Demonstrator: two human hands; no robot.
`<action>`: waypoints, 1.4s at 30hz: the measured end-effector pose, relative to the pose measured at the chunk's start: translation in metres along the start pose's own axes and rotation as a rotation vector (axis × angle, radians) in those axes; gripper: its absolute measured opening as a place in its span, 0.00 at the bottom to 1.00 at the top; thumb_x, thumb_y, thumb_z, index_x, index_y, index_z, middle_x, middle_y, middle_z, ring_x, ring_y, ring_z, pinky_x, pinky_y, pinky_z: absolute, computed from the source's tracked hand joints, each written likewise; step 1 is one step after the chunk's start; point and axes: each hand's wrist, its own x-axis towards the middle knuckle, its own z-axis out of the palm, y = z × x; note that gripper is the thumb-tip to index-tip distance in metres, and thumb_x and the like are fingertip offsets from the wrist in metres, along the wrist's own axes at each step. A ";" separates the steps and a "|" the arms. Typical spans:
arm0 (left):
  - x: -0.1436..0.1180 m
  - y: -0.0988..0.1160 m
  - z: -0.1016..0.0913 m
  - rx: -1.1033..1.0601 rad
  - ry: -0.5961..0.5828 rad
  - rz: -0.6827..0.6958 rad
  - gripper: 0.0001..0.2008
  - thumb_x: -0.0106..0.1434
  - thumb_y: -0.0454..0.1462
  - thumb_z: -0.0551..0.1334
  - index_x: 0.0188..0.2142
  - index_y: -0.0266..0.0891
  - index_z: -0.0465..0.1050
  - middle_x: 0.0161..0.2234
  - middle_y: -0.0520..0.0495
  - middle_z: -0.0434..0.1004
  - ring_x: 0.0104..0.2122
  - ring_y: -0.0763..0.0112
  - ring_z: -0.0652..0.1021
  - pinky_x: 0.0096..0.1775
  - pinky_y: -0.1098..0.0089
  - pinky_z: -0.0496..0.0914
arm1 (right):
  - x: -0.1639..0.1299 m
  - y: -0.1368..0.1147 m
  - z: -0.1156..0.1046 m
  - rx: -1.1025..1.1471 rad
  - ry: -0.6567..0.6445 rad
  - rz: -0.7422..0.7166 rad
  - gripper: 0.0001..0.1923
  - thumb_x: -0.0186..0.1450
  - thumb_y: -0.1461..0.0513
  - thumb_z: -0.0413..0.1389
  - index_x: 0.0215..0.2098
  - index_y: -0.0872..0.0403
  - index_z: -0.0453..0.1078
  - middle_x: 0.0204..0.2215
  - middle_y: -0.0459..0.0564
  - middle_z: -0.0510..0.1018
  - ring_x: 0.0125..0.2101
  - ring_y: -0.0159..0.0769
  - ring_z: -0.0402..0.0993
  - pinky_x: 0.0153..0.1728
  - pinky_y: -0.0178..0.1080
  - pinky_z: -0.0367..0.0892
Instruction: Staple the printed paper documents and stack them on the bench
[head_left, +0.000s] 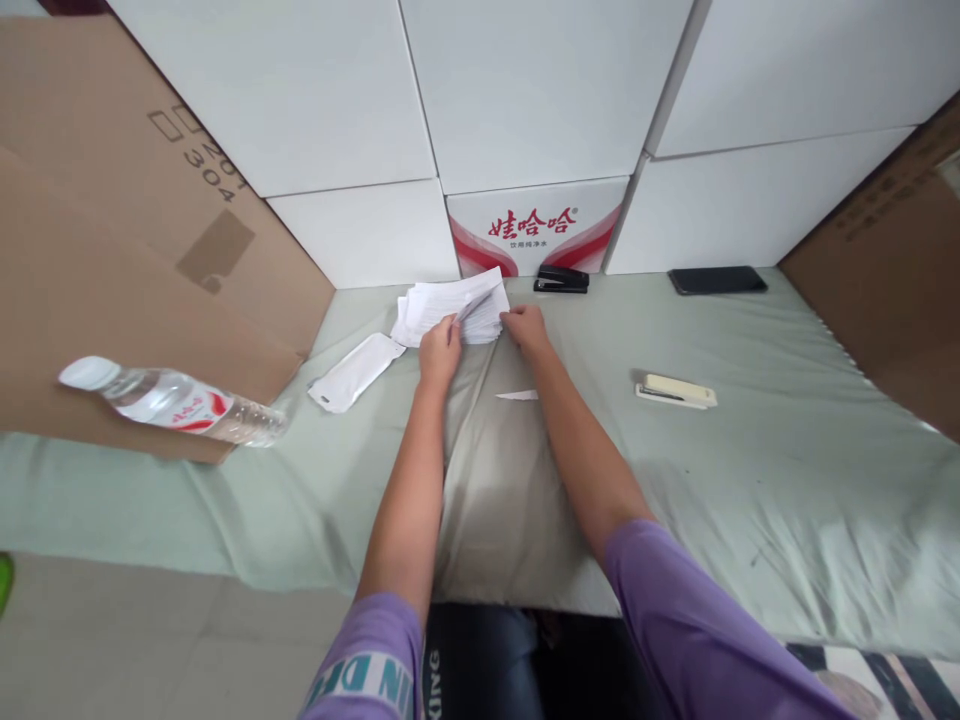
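Observation:
A stack of printed paper sheets [433, 302] lies at the back middle of the cloth-covered surface. At its near edge my left hand [440, 350] is closed on the sheets, with the upper ones lifted. My right hand [525, 328] pinches the right corner of a sheet. Left of the stack rests a flat white packet [355, 375], touching or nearly touching it. Near my right forearm, a narrow white paper scrap [517, 396] lies on the cloth. Behind my right hand sits a black stapler [562, 280]; farther right is a cream stapler [676, 391].
White boxes [540, 90] form a wall at the back. Brown cardboard [135, 230] stands at the left and more cardboard [892, 260] at the right. A water bottle [187, 402] is at the left. A black phone [718, 281] lies at the back right on the green cloth [795, 480].

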 end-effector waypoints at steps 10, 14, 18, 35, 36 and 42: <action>0.001 0.007 -0.002 -0.019 -0.069 0.169 0.17 0.73 0.42 0.53 0.48 0.39 0.78 0.48 0.37 0.82 0.51 0.57 0.79 0.55 0.61 0.68 | -0.013 -0.038 -0.010 0.409 -0.256 0.159 0.07 0.59 0.65 0.55 0.24 0.53 0.63 0.21 0.44 0.70 0.16 0.24 0.55 0.17 0.31 0.45; 0.001 0.011 -0.004 -0.008 -0.051 0.087 0.23 0.75 0.47 0.48 0.44 0.38 0.79 0.40 0.36 0.83 0.44 0.55 0.81 0.48 0.62 0.70 | -0.019 -0.046 -0.017 0.421 -0.314 0.181 0.07 0.60 0.65 0.56 0.24 0.54 0.65 0.19 0.44 0.68 0.17 0.24 0.57 0.17 0.30 0.48; 0.003 0.008 -0.002 -0.019 -0.048 0.008 0.24 0.75 0.48 0.47 0.45 0.37 0.79 0.40 0.35 0.83 0.43 0.54 0.81 0.45 0.61 0.70 | -0.017 -0.045 -0.021 0.374 -0.296 0.200 0.06 0.61 0.65 0.55 0.25 0.55 0.67 0.22 0.45 0.71 0.19 0.26 0.63 0.19 0.30 0.56; 0.002 0.014 -0.009 -0.120 0.022 0.070 0.18 0.71 0.40 0.56 0.58 0.39 0.71 0.53 0.40 0.79 0.53 0.60 0.78 0.56 0.63 0.69 | -0.024 -0.038 -0.029 0.469 -0.384 0.177 0.03 0.62 0.66 0.52 0.34 0.54 0.68 0.32 0.51 0.78 0.31 0.38 0.80 0.27 0.35 0.73; 0.001 0.015 -0.009 -0.138 0.012 0.076 0.19 0.71 0.40 0.57 0.59 0.40 0.70 0.54 0.41 0.79 0.54 0.60 0.77 0.56 0.63 0.68 | -0.024 -0.038 -0.030 0.485 -0.398 0.173 0.03 0.62 0.66 0.52 0.34 0.54 0.68 0.33 0.51 0.78 0.32 0.38 0.81 0.28 0.35 0.73; 0.001 0.016 -0.008 -0.174 -0.078 0.144 0.20 0.68 0.44 0.62 0.57 0.41 0.73 0.57 0.42 0.77 0.58 0.60 0.76 0.59 0.63 0.67 | -0.025 -0.039 -0.032 0.589 -0.443 0.177 0.07 0.62 0.66 0.52 0.36 0.56 0.70 0.32 0.50 0.75 0.33 0.41 0.81 0.31 0.40 0.75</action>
